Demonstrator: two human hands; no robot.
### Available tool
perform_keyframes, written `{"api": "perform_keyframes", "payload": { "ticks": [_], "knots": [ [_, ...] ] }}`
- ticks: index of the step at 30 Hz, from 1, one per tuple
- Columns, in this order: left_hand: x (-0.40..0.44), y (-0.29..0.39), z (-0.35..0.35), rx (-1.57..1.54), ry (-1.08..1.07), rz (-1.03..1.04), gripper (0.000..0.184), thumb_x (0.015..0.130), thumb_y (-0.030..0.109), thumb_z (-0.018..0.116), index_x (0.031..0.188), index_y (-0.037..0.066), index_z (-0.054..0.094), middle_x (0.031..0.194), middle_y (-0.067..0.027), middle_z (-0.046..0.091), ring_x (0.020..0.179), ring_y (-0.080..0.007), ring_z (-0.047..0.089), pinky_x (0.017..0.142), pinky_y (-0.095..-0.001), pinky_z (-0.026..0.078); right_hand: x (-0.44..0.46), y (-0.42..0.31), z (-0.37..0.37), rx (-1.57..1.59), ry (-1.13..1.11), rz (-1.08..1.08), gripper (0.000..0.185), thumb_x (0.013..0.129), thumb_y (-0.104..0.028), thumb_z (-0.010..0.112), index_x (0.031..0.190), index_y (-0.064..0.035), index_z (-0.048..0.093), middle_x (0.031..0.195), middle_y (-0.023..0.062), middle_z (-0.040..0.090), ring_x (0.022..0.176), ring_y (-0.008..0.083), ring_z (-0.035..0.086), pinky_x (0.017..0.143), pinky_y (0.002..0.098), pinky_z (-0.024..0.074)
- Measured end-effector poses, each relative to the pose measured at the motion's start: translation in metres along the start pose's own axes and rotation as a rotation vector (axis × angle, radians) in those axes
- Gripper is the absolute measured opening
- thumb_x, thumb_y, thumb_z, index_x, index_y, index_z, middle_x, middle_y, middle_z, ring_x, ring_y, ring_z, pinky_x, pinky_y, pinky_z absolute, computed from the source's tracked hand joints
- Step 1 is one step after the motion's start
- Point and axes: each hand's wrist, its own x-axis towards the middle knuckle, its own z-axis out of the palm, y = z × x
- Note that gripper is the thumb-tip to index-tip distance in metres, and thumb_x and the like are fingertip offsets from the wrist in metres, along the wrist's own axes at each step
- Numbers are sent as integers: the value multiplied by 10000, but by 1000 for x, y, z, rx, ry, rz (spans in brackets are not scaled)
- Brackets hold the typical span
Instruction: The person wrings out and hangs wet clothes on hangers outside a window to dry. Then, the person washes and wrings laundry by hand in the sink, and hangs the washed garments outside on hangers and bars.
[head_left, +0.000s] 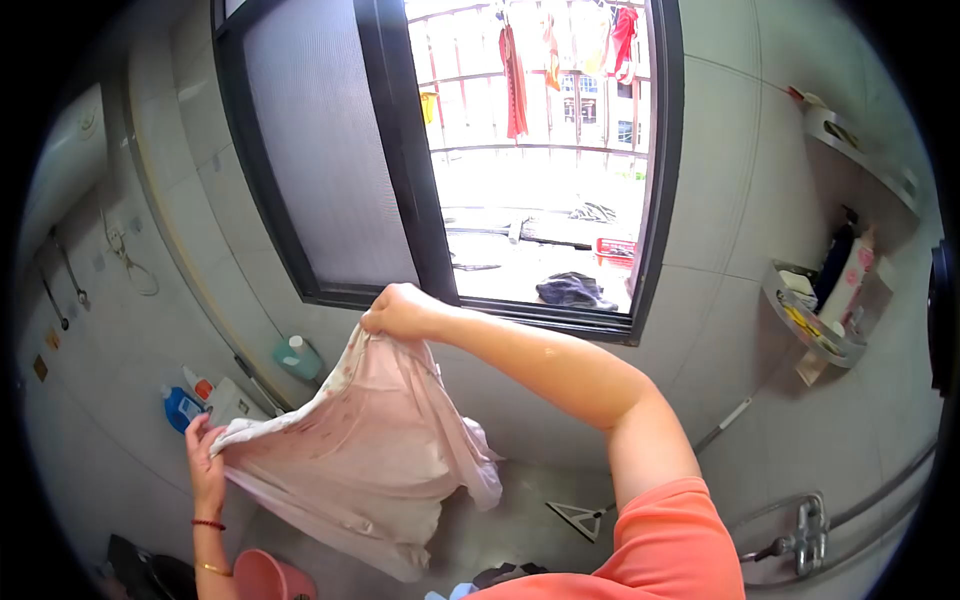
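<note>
A pale pink garment hangs spread out in front of me, with darker spots along its upper part. My right hand, raised just below the window, is closed on its upper edge. Lower down on the left, my left hand pinches the opposite corner. Between the two hands the top edge slopes down to the left, and the lower cloth drapes in loose folds above the floor. The garment's exact cut cannot be made out.
A pink bucket stands below my left arm. Bottles, including a blue one, are at the left wall. Beyond the dark-framed window clothes hang. At right are a floor squeegee, a corner shelf and a shower tap.
</note>
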Motion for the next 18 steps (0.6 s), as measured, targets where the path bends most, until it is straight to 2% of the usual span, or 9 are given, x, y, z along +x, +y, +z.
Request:
{"api": "perform_keyframes", "payload": {
  "ticks": [1, 3, 4, 7, 10, 11, 13, 15, 18],
  "knots": [
    [9, 3, -5, -10, 21, -20, 223, 778, 9, 442, 949, 12, 585, 834, -48, 545, 884, -199, 527, 844, -258, 382, 11, 4, 2, -139, 25, -53, 292, 725, -296, 583, 851, -48, 672, 818, 175, 635, 808, 278, 609, 766, 344, 462],
    [18, 27, -10, -556, -214, -548, 253, 774, 3, 440, 987, -21, 573, 884, -49, 571, 862, -165, 543, 812, -244, 407, 33, 17, 3, -284, 23, -119, 277, 726, -301, 569, 825, -62, 668, 806, 168, 629, 808, 307, 599, 763, 364, 460],
    [19, 31, -11, -683, -349, -646, 260, 780, 22, 461, 1009, -45, 565, 946, -70, 592, 834, -136, 559, 745, -229, 435, 44, 23, 3, -327, 13, -142, 273, 727, -301, 566, 824, -66, 665, 803, 159, 630, 806, 306, 598, 759, 368, 460],
    [22, 7, -17, -558, -813, -874, 296, 764, 89, 501, 1005, -73, 560, 941, -115, 614, 806, -160, 590, 709, -268, 470, 71, 35, -8, -471, -47, -232, 259, 730, -297, 561, 829, -78, 658, 802, 134, 633, 803, 299, 598, 747, 375, 460],
    [35, 25, -16, -714, -546, -627, 293, 759, 120, 515, 979, -67, 566, 909, -124, 613, 787, -177, 592, 711, -284, 476, 101, 44, -28, -497, -126, -420, 245, 735, -281, 559, 850, -87, 655, 809, 117, 637, 800, 289, 600, 731, 372, 462],
    [45, 34, -10, -779, -242, -538, 237, 772, 137, 510, 925, -34, 571, 877, -116, 607, 785, -188, 588, 700, -291, 476, 115, 52, -40, -440, -148, -493, 241, 739, -276, 557, 856, -90, 654, 810, 112, 638, 798, 286, 601, 727, 370, 463],
    [68, 34, -6, -988, 111, -611, 179, 839, 172, 472, 854, 13, 554, 848, -85, 601, 803, -192, 584, 727, -322, 477, 133, 59, -84, -266, -32, -552, 208, 712, -249, 574, 824, -103, 669, 779, 82, 650, 754, 228, 624, 686, 339, 487],
    [86, 38, 1, -1092, 204, -722, 218, 866, 220, 474, 882, 21, 563, 875, -88, 613, 808, -209, 591, 747, -337, 482, 149, 62, -138, 43, -1, -237, 169, 755, -209, 578, 775, -63, 661, 648, 46, 627, 548, 117, 611, 507, 236, 485],
    [96, 0, 14, -1125, 237, -923, 259, 874, 265, 478, 921, 32, 582, 918, -91, 624, 832, -219, 596, 771, -344, 484, 168, 78, -228, 223, 283, -232, 232, 787, -255, 562, 820, -34, 626, 701, 63, 604, 602, 119, 590, 538, 226, 474]
  ]
}}
